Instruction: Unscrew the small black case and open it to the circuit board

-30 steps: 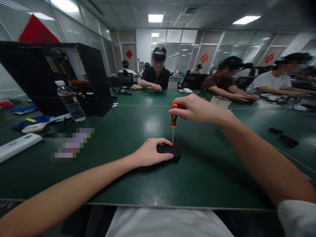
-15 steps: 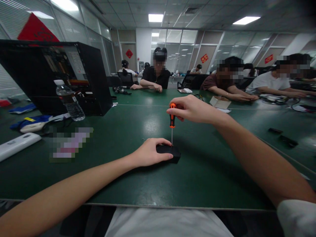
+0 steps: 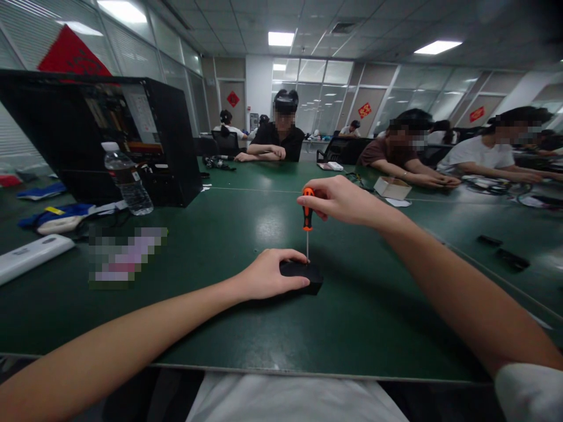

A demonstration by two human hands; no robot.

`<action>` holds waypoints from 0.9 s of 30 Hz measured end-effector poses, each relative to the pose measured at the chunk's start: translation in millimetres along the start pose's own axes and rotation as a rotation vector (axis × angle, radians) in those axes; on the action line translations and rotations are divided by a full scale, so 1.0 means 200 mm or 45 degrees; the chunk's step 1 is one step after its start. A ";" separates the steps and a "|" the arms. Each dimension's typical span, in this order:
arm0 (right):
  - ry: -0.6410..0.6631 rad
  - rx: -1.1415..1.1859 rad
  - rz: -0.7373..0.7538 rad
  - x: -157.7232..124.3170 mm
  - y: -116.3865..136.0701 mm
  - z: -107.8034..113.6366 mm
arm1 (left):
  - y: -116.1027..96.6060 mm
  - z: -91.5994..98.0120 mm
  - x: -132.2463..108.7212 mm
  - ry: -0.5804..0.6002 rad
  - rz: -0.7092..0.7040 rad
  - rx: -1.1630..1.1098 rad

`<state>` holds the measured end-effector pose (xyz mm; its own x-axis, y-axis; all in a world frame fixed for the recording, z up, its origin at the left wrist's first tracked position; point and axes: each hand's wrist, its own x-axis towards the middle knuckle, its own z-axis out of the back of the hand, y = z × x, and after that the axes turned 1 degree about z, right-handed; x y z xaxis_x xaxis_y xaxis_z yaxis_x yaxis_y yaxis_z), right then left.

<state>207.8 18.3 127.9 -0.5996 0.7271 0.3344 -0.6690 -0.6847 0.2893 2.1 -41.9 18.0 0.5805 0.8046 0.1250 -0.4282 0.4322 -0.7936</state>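
Note:
A small black box-shaped part (image 3: 313,275) lies on the green table in front of me. My left hand (image 3: 273,274) grips it from the left, with the thumb along the near side and the fingers at the far side. My right hand (image 3: 341,200) is closed around the orange and black handle of a screwdriver (image 3: 307,218). The screwdriver stands upright, and its thin metal shaft reaches down to the top of the black part, close to my left fingertips. What its tip touches is too small to make out.
An open black computer case (image 3: 169,140) stands at the left behind a water bottle (image 3: 129,181). A white bar-shaped object (image 3: 35,258) lies nearer. Several people sit across the green table (image 3: 246,334). A small open box (image 3: 393,187) and dark pieces (image 3: 512,259) are at the right.
The view has shifted slightly, so everything sits a little lower. Both hands keep their holds, and the screwdriver stays upright on the black part.

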 end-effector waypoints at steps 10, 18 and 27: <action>-0.012 0.004 0.022 -0.01 0.02 0.02 | 0.02 0.00 0.00 -0.006 -0.020 -0.033; 0.123 0.103 0.123 -0.07 0.05 0.10 | 0.02 0.00 0.00 0.007 -0.054 -0.025; 0.109 -0.007 0.218 -0.09 0.08 0.11 | 0.02 0.00 0.00 -0.003 -0.076 -0.016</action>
<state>217.3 -7.6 147.3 -0.7400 0.6016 0.3008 -0.5561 -0.7988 0.2295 0.9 -39.7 14.4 0.6034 0.7783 0.1738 -0.3841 0.4747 -0.7919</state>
